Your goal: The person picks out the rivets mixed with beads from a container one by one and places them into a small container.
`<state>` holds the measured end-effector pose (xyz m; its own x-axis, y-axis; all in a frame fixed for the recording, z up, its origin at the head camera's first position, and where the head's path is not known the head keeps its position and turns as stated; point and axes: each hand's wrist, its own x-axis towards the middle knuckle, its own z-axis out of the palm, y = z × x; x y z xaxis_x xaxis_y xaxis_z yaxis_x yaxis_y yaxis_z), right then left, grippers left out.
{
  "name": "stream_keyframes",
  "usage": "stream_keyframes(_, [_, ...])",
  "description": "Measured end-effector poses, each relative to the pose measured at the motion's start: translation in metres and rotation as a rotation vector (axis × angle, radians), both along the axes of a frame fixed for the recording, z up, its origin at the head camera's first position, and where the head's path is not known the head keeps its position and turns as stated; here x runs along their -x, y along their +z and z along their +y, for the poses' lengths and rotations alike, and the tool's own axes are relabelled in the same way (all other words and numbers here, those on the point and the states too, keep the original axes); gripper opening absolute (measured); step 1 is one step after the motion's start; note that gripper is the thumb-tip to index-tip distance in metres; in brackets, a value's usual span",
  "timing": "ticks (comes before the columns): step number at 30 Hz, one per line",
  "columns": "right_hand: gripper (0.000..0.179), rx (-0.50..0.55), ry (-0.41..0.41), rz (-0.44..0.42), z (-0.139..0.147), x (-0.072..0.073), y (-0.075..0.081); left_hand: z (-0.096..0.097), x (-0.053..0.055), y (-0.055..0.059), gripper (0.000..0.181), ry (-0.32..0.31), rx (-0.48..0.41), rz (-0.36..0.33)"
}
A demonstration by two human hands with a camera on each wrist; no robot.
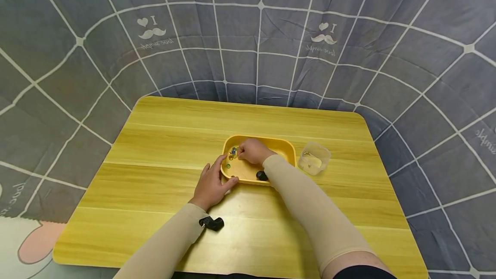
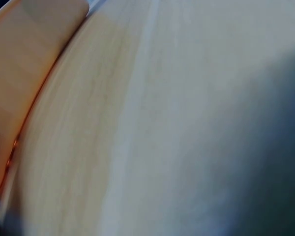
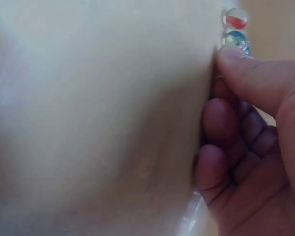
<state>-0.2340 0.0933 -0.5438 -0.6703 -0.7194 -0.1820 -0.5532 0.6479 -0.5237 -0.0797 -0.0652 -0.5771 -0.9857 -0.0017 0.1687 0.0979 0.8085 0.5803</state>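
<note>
Right hand (image 1: 253, 151) is down in the tray (image 1: 242, 174), fingers curled, thumb tip on a blue marble (image 3: 235, 39); I read that as a pinch, though the index tip is mostly hidden. A red marble (image 3: 237, 19) sits just beside it, not gripped. Left hand (image 1: 211, 184) is spread, thumb at the tray's near rim, fingers at its left end, no marble visible in it; looks like it's steadying the tray. Marbles (image 1: 234, 151) are bunched at the tray's left end by the right fingers, with 1 green marble (image 1: 228, 165) apart from the bunch, nearer the left thumb. Can't give a firm count, fingers cover part of the bunch. Clear box (image 1: 324, 160) stands just right of the tray on the table (image 1: 155, 141), with some small yellowish bits showing in it; too small to say if they're marbles. Progress, my judgement: mid-job, 1 pick in hand and not yet lifted clear of the bunch. Left to handle: the other marbles in the bunch plus the green stray. Done so far: can't confirm, it hinges on what those bits in the box are.
</note>
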Motion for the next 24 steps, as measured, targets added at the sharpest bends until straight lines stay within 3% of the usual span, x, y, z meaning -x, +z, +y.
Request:
stream_keyframes(9, [0.010,0.030,-0.042,-0.126,0.012,0.003,0.017,0.001,-0.001,0.004,0.079,-0.002,-0.009,-0.005])
stream_keyframes(18, [0.019,0.001,-0.046,-0.047,0.037,0.006,0.061,0.000,0.002,0.001,0.080,-0.004,-0.006,-0.010])
stream_keyframes(24, [0.021,-0.004,-0.128,-0.039,0.074,0.011,0.087,-0.001,0.002,0.002,0.080,-0.004,-0.017,-0.017])
